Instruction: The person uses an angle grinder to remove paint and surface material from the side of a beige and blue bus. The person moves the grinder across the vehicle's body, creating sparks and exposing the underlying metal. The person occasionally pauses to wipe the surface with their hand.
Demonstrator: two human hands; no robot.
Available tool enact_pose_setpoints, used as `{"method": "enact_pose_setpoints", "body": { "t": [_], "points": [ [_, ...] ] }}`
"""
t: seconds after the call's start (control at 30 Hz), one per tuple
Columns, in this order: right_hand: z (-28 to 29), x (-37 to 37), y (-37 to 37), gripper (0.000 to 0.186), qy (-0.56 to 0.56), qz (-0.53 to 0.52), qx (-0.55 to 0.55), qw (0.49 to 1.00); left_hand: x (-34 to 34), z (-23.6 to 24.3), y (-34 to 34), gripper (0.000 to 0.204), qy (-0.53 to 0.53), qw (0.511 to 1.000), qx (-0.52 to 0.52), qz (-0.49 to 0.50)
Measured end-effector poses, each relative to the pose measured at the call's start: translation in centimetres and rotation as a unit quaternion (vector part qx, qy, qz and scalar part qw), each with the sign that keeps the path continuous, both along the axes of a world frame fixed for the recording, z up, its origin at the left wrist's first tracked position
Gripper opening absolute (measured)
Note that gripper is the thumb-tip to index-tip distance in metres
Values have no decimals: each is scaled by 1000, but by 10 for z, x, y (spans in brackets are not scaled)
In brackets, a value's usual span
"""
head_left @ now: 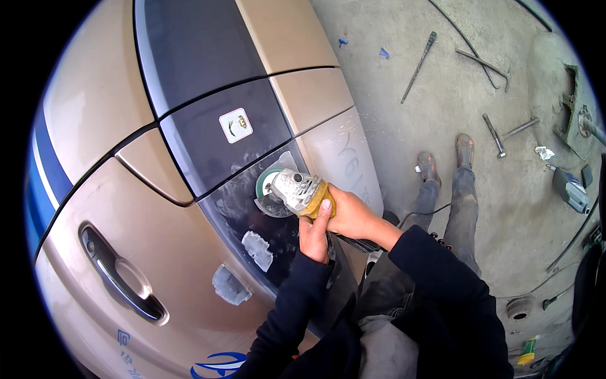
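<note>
Both my hands are closed round an angle grinder [302, 191] with a yellow body and a scuffed silver head. My right hand [353, 218] wraps the body from the right. Just below it, my left hand [314, 239] grips the tool with its thumb up over the yellow part. The grinder's green-edged disc [264, 183] lies against a dark panel [221, 208] on the side of a beige vehicle [183, 252]. Dusty scuffs surround the disc, and faint bright specks fly off beyond the tool. Grey filler-like patches [257, 251] mark the panel and the beige door.
A black door handle [120, 275] juts out at left. On the concrete floor [391, 88] lie a long rod [418, 67], hammer-like tools [500, 135], cables and a grey-blue power tool [571, 189]. Legs in grey trousers [464, 208] stand right of the grinder.
</note>
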State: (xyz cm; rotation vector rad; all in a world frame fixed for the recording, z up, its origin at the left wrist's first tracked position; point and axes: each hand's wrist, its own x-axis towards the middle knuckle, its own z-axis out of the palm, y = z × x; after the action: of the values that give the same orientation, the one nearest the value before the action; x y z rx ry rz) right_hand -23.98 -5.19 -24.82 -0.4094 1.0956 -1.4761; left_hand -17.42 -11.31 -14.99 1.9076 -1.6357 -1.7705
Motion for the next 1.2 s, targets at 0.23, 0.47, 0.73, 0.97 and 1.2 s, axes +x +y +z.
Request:
{"method": "enact_pose_setpoints", "body": {
  "t": [0.23, 0.47, 0.73, 0.97, 1.2],
  "points": [
    [1, 12, 15, 55, -14, -10, -9, 1000, 19, -7, 19, 56, 16, 999, -7, 39],
    [-3, 27, 14, 53, -21, -5, -13, 1000, 29, -3, 18, 53, 1, 1000, -11, 1],
    [-7, 37, 28, 56, -32, -5, 3, 999, 33, -4, 29, 54, -7, 1000, 4, 14],
    [-1, 46, 39, 56, -32, -37, -18, 999, 49, -7, 41, 53, -11, 1000, -5, 11],
    [0, 34, 20, 58, -22, -13, -2, 1000, 38, -3, 17, 54, 8, 1000, 7, 11]
  ]
}}
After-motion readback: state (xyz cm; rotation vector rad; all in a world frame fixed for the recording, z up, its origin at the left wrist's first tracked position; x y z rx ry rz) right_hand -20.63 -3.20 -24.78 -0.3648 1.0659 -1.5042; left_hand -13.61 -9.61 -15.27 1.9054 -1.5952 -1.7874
